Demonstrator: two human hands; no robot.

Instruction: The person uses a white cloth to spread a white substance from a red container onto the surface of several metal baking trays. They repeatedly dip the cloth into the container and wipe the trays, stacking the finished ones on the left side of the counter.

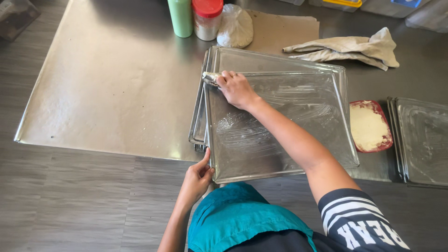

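Brightness: even and fairly bright, daylight-like, with no dim corners.
Light source: it seems to fall from the far side, since the far half of the metal sheet (112, 88) on the bench (70, 200) is darker and its near half shines pale.
Glare: soft white streaks lie on the top tray (280, 135), most of all near its left edge; a milder sheen shows on the tray at the right (422, 140).
Shadows: faint and soft; a thin one runs under the forearm and one under the stacked trays' left rim.
Focus: sharp across the middle; the right hand (235, 88) is slightly smeared.
Edges: mild wide-angle bending, with containers at the far corners soft and stretched.
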